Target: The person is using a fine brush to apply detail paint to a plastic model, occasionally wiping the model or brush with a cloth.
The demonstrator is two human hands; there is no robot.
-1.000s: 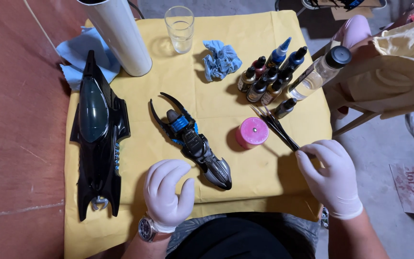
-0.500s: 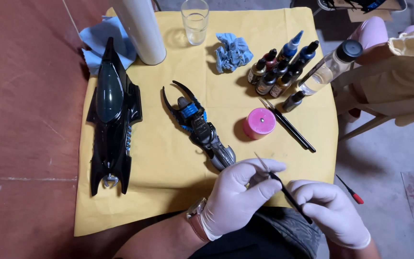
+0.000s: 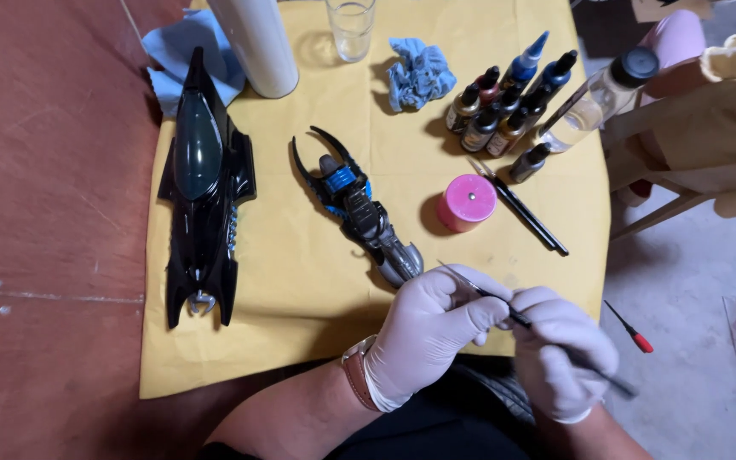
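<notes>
White-gloved left hand [image 3: 432,332] has crossed to join the gloved right hand [image 3: 564,353]; both now pinch the thin dark paintbrush [image 3: 508,309] at lower centre, beside the grey-and-blue clawed model part [image 3: 359,213].

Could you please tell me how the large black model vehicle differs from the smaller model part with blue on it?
The black model vehicle is longer, all glossy black, lying straight up the cloth. The smaller model part is grey and black with blue, lies slanted, and ends in two curved prongs. Both rest untouched on the yellow cloth.
</notes>
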